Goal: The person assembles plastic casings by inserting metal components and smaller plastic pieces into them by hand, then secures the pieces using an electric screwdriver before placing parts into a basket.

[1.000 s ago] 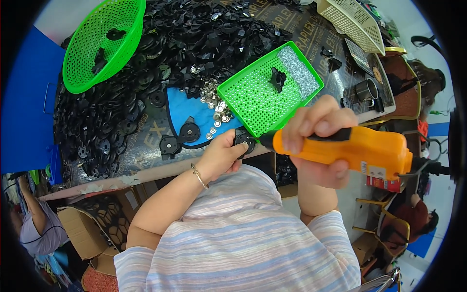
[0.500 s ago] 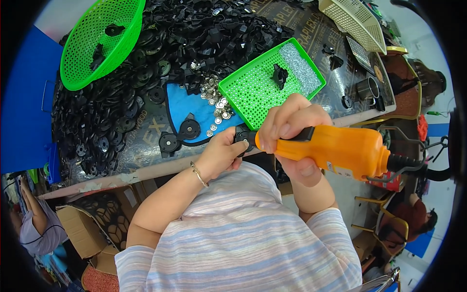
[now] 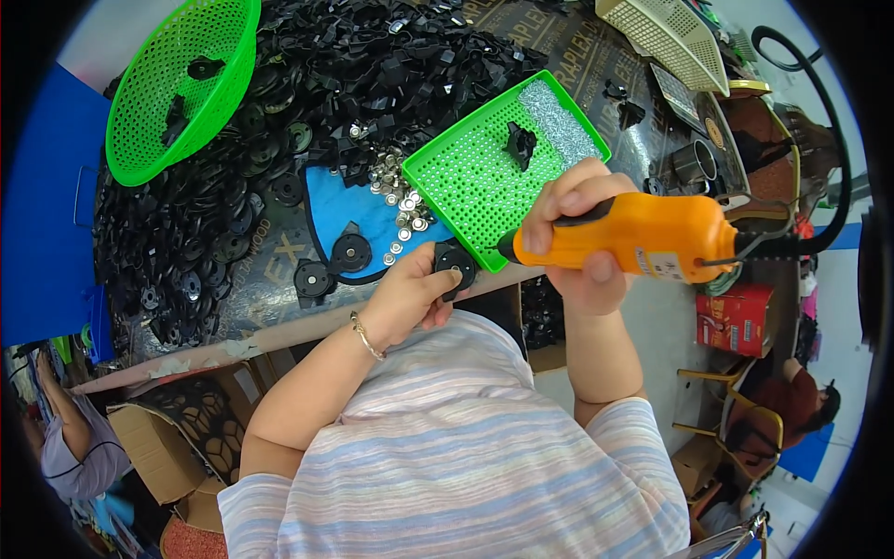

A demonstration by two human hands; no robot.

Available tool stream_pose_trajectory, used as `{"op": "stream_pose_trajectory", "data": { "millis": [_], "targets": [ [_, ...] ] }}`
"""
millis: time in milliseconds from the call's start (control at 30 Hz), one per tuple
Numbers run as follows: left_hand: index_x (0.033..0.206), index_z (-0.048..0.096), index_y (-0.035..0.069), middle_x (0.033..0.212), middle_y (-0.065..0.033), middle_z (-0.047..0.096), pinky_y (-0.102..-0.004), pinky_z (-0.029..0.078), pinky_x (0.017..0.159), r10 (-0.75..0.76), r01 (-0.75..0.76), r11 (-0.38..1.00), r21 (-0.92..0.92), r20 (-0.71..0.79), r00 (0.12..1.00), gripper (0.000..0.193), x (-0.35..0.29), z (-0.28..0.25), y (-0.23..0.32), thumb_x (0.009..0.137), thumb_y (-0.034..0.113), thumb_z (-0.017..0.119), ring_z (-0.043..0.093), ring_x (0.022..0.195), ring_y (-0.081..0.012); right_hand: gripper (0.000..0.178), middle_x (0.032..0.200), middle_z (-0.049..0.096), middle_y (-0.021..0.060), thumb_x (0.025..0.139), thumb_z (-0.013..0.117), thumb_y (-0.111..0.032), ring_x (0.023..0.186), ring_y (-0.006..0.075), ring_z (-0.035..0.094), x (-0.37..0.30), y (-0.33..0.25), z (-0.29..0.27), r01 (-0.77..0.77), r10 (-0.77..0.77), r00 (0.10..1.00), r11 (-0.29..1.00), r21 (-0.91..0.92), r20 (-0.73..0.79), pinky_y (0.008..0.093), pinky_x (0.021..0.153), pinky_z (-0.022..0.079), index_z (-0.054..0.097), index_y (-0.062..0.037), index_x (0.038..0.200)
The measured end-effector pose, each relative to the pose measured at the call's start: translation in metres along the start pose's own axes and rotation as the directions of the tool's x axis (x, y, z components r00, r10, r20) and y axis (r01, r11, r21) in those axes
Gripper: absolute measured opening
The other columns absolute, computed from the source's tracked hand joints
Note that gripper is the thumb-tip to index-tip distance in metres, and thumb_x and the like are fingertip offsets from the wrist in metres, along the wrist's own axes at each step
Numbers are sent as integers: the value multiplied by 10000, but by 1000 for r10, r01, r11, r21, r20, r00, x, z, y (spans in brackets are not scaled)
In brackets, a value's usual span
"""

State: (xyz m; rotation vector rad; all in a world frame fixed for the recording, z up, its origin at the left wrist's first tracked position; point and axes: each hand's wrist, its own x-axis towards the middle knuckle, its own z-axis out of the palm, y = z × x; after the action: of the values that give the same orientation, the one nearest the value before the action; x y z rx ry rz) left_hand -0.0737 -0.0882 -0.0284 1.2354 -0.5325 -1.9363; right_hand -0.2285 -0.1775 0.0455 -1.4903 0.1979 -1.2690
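My left hand [image 3: 416,291] grips a round black plastic part [image 3: 454,268] by the table's front edge, with the thumb near its metal centre. Wrapped in my right hand [image 3: 579,228] is an orange electric screwdriver [image 3: 666,235], its dark tip pointing left, a little apart from the part. Two similar black round pieces, one [image 3: 351,252] on a blue cloth [image 3: 328,207] and another [image 3: 314,278] beside it, lie left of my left hand. Small silver metal caps [image 3: 406,207] are scattered between the cloth and a green perforated tray [image 3: 456,154], which holds a black piece [image 3: 520,146] and many tiny silver screws [image 3: 559,121].
A large heap of black parts [image 3: 372,65] covers the far and left table. A green basket [image 3: 186,84] leans at far left; a cream basket [image 3: 666,37] and metal cup [image 3: 694,162] stand at right. The screwdriver's black cable [image 3: 838,149] loops on the right. Other people sit nearby.
The screwdriver has moved up and away from the black part, its tip now apart from it. My left hand keeps the part, now turned more face-up. The cable has swung up into a loop.
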Motion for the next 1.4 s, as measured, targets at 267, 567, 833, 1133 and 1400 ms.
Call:
{"op": "stream_pose_trajectory", "data": {
  "millis": [267,567,833,1133,1400],
  "targets": [
    [1143,362,108,839,-131,590,-190,330,320,176,-176,981,-76,-11,984,327,-11,4,-1,844,16,458,492,413,-114,388,833,471,84,763,673,-320,582,101,516,-2,10,9,2,3,998,998,67,-70,195,525,404,514,-1,915],
    [1119,360,73,869,-110,580,-183,377,349,179,-178,984,-23,25,984,311,-8,3,-2,840,8,480,515,455,-104,280,802,489,88,742,656,-185,603,115,510,-4,13,2,14,-12,999,999,-51,39,199,531,410,509,-4,898],
    [1109,350,62,887,-85,559,-200,441,398,255,-259,958,123,45,966,453,-7,3,-9,751,-108,569,545,520,-107,435,834,437,106,794,605,-388,588,166,501,2,-6,3,27,-25,999,998,51,-32,266,512,435,454,-3,926],
    [1101,363,65,737,-47,533,-212,434,389,261,-259,945,198,17,965,443,-6,5,-8,753,-65,603,558,511,-97,445,868,428,108,807,584,-420,600,156,509,0,-27,21,-34,12,986,991,128,165,258,518,437,419,-26,932],
    [1099,372,66,749,-54,547,-214,435,388,218,-217,958,186,18,976,440,-9,5,-5,743,-79,586,561,509,-98,465,810,438,81,762,649,-434,581,154,518,-6,-12,31,-106,70,976,980,170,207,265,511,440,455,-28,881]
  ]
}}
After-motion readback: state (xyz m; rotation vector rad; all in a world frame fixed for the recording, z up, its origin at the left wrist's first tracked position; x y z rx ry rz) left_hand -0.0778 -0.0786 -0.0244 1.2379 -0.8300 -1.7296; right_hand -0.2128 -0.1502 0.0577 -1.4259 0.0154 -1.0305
